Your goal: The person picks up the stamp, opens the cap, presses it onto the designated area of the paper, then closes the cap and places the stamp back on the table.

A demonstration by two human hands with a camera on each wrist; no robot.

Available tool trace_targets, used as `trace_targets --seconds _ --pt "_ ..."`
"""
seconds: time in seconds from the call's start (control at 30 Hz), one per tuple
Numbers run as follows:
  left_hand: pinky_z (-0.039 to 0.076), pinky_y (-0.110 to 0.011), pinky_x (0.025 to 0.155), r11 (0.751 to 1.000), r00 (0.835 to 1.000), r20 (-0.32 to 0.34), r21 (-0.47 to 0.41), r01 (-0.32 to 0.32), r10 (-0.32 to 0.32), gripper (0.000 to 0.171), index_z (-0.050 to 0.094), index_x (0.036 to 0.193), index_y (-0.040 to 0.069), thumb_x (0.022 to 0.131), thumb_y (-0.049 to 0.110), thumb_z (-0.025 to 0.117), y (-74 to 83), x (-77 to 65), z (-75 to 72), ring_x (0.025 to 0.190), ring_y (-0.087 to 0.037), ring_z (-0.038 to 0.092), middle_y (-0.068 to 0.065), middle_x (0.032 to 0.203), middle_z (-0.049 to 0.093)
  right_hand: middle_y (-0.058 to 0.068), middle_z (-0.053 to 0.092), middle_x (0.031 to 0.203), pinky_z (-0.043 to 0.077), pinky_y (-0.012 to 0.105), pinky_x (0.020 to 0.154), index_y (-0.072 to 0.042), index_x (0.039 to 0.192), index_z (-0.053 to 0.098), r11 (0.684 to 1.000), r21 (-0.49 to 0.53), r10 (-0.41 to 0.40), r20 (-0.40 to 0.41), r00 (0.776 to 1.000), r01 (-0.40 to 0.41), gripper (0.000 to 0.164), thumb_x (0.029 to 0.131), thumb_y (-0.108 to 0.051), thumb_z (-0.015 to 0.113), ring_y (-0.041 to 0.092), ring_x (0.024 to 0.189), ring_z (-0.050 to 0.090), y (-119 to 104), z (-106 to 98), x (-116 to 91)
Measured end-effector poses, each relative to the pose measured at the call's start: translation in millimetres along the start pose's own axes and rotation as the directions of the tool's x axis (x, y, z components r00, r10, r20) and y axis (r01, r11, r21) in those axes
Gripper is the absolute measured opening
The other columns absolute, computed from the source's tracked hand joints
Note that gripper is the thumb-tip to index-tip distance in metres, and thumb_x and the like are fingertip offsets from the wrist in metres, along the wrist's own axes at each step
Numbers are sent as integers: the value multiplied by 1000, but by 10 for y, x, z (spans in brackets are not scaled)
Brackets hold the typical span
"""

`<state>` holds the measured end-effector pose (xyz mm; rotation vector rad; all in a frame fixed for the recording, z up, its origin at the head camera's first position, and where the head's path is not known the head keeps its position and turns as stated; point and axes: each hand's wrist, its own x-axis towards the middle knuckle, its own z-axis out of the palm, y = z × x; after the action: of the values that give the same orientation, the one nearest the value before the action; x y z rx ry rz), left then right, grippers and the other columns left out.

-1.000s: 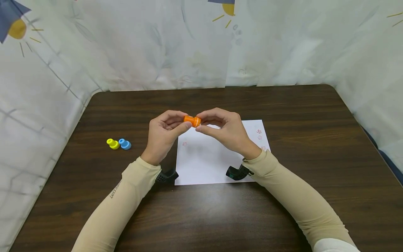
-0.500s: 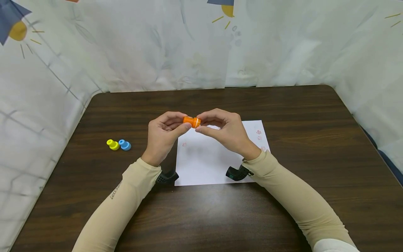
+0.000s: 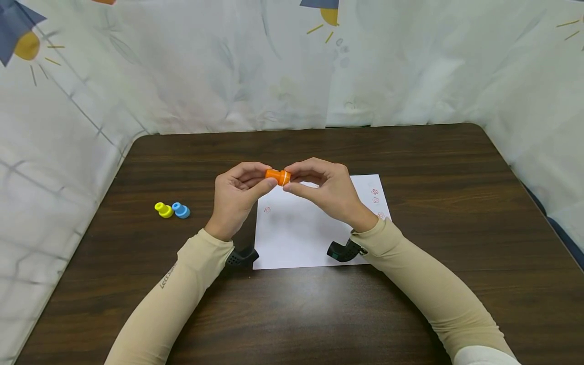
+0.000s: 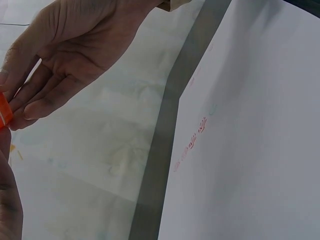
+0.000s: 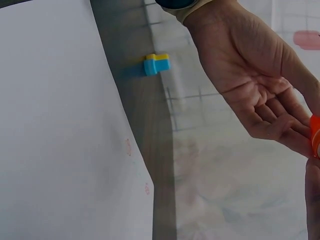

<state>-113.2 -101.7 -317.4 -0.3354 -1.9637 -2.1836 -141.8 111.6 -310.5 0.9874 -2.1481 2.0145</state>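
Above the white paper (image 3: 292, 238), both hands meet at a small orange stamp (image 3: 278, 177) lying roughly sideways in the air. My left hand (image 3: 234, 197) pinches its narrower handle end between thumb and fingers. At the wider end, past a thin pale ring, my right hand (image 3: 330, 188) holds it with thumb and fingertips. Only a sliver of the orange stamp (image 4: 4, 111) shows at the edge of the left wrist view. Small red prints (image 3: 375, 191) mark the paper's right side, and a single red print (image 3: 267, 209) is near its left edge.
A yellow stamp (image 3: 163, 209) and a blue stamp (image 3: 181, 210) stand close together on the dark wooden table (image 3: 301, 314), left of the paper. Printed white curtains (image 3: 182, 66) hang behind the table and at its sides.
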Motion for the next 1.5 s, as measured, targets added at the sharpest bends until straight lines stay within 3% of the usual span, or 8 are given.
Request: trace_targets --seconds 0.97,1.5 --pt "65 -25 85 1000 1000 -5 2 -11 11 26 76 104 13 86 -6 78 8 9 -16 91 -10 77 6 97 79 19 75 107 65 34 90 4 113 74 999 29 -23 8 1000 22 30 84 4 81 15 93 75 11 -17 6" --pt "65 -24 83 999 1000 -6 33 -12 12 23 76 106 11 87 -2 79 32 27 -55 89 -11 77 5 98 79 19 73 109 64 32 92 5 113 73 1000 8 -29 -39 999 30 29 85 7 79 18 94 74 -64 -100 13"
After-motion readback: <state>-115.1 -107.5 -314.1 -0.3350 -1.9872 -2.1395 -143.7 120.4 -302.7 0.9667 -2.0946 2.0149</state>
